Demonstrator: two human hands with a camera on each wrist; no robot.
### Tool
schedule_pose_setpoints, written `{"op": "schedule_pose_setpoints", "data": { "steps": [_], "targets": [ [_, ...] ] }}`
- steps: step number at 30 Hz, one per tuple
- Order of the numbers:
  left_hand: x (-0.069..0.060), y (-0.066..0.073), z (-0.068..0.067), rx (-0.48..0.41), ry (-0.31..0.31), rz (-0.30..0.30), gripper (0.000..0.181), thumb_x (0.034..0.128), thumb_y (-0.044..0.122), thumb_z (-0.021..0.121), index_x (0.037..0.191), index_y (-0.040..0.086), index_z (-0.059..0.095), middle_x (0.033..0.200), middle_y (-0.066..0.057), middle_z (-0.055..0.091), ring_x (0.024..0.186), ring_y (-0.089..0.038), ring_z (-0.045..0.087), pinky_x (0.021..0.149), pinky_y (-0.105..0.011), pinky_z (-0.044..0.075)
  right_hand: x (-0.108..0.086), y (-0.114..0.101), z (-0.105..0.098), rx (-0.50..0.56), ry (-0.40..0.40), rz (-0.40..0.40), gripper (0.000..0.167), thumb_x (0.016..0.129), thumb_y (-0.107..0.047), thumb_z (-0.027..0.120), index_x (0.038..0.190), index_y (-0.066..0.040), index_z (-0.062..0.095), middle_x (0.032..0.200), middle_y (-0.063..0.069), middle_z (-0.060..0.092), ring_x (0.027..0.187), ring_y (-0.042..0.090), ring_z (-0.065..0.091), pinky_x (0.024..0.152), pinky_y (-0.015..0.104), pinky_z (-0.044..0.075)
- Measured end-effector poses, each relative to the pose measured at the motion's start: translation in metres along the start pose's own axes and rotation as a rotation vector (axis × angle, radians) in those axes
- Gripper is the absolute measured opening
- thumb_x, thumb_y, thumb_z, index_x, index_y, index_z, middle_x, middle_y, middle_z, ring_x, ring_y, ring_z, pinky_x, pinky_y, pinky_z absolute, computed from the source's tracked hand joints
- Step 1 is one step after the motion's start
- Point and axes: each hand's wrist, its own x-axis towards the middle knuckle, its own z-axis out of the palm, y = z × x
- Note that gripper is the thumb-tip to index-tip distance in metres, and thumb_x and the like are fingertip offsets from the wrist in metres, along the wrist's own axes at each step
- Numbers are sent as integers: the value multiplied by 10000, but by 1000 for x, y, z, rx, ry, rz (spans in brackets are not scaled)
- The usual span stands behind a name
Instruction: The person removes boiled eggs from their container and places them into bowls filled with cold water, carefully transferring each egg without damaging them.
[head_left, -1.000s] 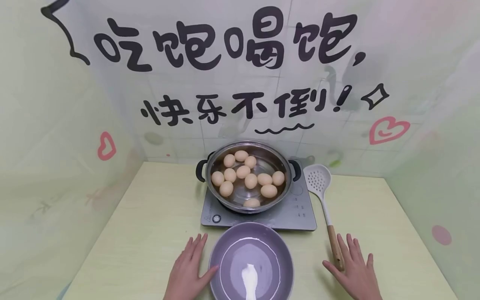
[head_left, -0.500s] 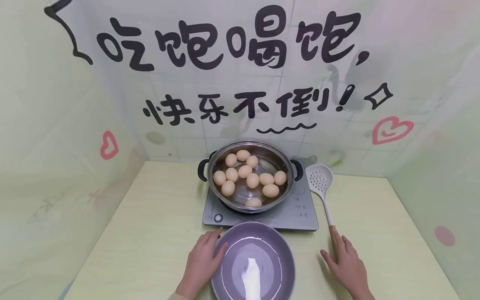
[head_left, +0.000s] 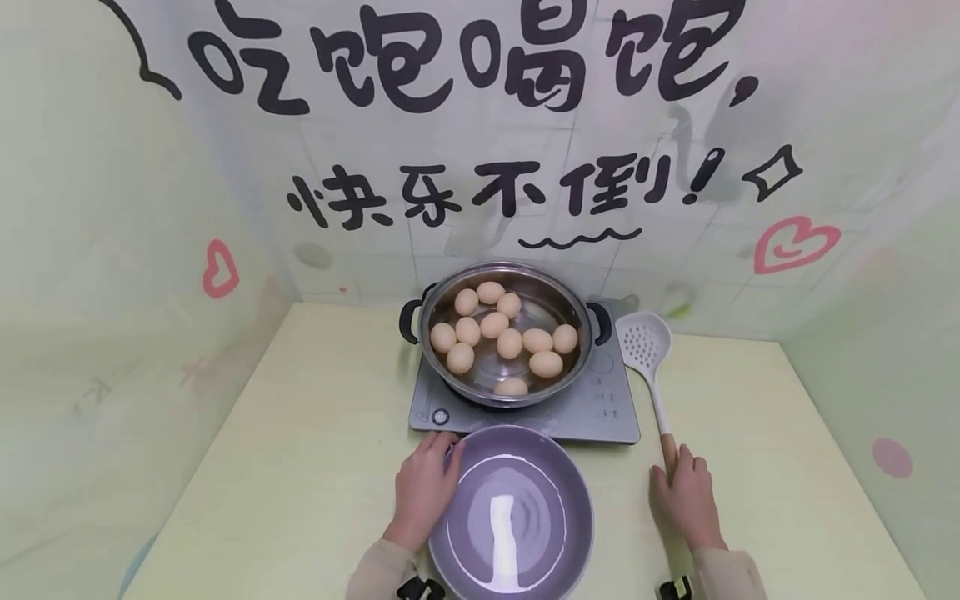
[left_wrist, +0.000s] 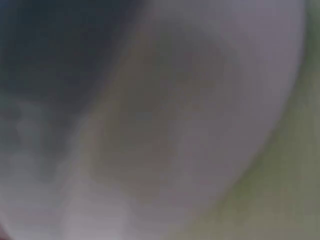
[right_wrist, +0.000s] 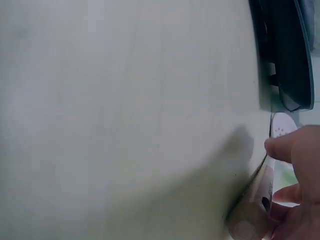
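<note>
Your left hand (head_left: pixel 423 492) pinches the rim of the purple bowl (head_left: pixel 534 515) just to its right, thumb inside. Your right hand (head_left: pixel 692 500), the nearer one to the skimmer (head_left: pixel 657 404), grips its wooden handle between thumb and fingers; its long axis points forward and slightly left, its head beside the pot (head_left: pixel 551 300) of eggs (head_left: pixel 509 343), ahead of and between both hands.
</note>
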Motion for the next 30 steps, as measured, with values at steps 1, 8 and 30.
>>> {"op": "schedule_pose_setpoints", "data": {
  "steps": [1, 8, 30],
  "targets": [
    [1, 0, 1, -5, 13, 1, 87, 844, 204, 631, 838, 119, 645, 764, 0, 576, 589, -260, 593, 454, -370, 440, 4, 0, 0, 3, 7, -5, 547, 868, -118, 509, 1233, 230, 296, 929, 350, 420, 777, 420, 469, 649, 521, 412],
    [2, -2, 5, -14, 52, 14, 66, 851, 187, 627, 854, 131, 660, 811, 9, 604, 641, -262, 620, 479, -388, 455, 19, -4, -8, 20, -46, 81, 283, 864, -53, 421, 1007, 191, 413, 846, 304, 377, 657, 367, 470, 571, 474, 428],
    [-3, -1, 4, 0, 66, 14, 85, 830, 173, 647, 834, 101, 691, 766, 6, 610, 624, -256, 620, 487, -396, 472, 9, 2, -50, -24, -128, 299, 693, 925, -569, 159, 870, 33, 500, 610, 106, 466, 506, 225, 438, 424, 335, 335]
  ]
}}
